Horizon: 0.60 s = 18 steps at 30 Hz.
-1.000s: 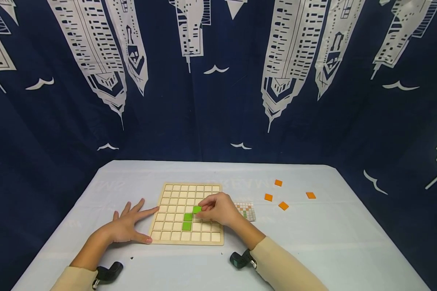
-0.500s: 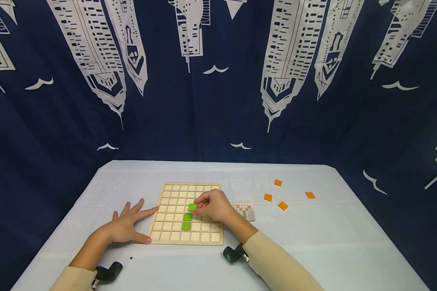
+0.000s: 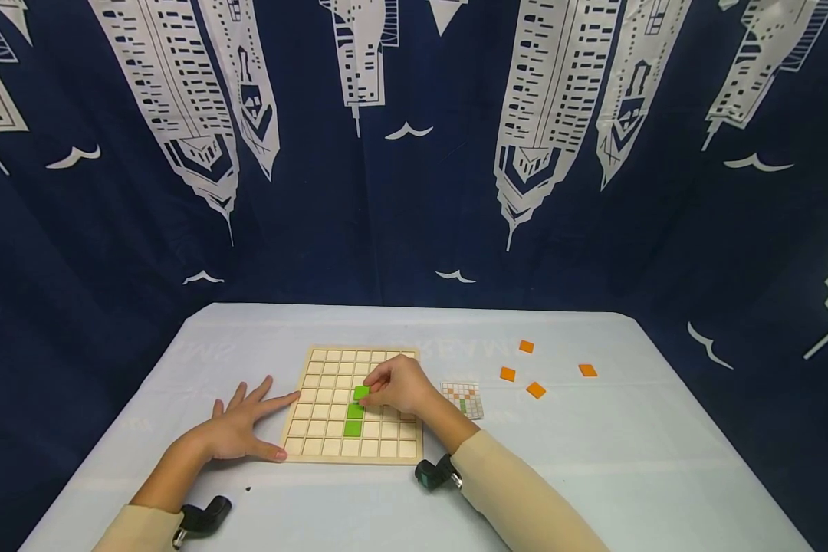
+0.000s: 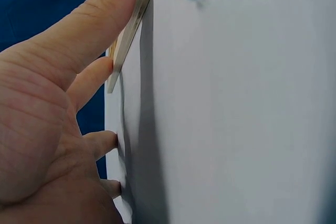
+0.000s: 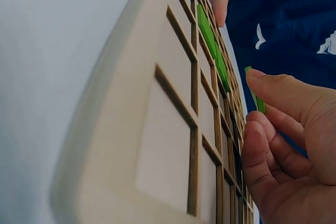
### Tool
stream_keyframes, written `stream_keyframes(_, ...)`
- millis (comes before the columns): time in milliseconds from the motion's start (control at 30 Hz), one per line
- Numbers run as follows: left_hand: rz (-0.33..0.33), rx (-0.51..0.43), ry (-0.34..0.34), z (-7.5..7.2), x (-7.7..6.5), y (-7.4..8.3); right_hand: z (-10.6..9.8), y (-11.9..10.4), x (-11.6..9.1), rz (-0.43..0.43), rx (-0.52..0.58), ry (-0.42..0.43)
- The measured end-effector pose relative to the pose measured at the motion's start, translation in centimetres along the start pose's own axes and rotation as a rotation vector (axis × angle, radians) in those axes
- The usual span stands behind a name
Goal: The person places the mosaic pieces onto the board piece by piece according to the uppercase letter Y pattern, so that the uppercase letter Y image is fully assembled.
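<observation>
A wooden grid board (image 3: 317,448) lies on the table, its squares edged by raised strips. Two green square tiles sit in it one behind the other, the nearer tile (image 3: 353,428) and the farther tile (image 3: 355,411). Between thumb and fingers my right hand (image 3: 402,387) pinches a third green tile (image 5: 255,93), held just over the grid beyond those two. At the board's left edge my left hand (image 3: 238,428) is spread, thumb and index finger touching the rim; in the left wrist view its thumb (image 4: 89,24) lies along the board's side.
Several orange tiles, one of them this orange tile (image 3: 536,390), lie loose on the white table (image 3: 593,475) to the right. A small printed pattern card (image 3: 471,410) rests beside the board, partly behind my right wrist. A dark blue printed curtain (image 3: 386,215) hangs behind.
My right hand has moved left across the board with the green tile, which is now above the column of the two seated tiles. The left hand has stayed put.
</observation>
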<state>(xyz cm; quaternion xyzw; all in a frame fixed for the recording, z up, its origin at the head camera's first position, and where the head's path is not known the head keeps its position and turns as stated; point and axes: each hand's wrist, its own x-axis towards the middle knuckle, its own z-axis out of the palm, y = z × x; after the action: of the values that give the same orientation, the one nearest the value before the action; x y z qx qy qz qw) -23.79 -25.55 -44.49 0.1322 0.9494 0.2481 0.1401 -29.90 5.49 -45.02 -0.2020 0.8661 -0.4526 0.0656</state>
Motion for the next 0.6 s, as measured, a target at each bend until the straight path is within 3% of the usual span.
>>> stream_keyframes(600,-0.006,0.003,-0.002,0.09,0.05,-0.14,0.32,-0.27,0.94,0.032,-0.066,-0.043)
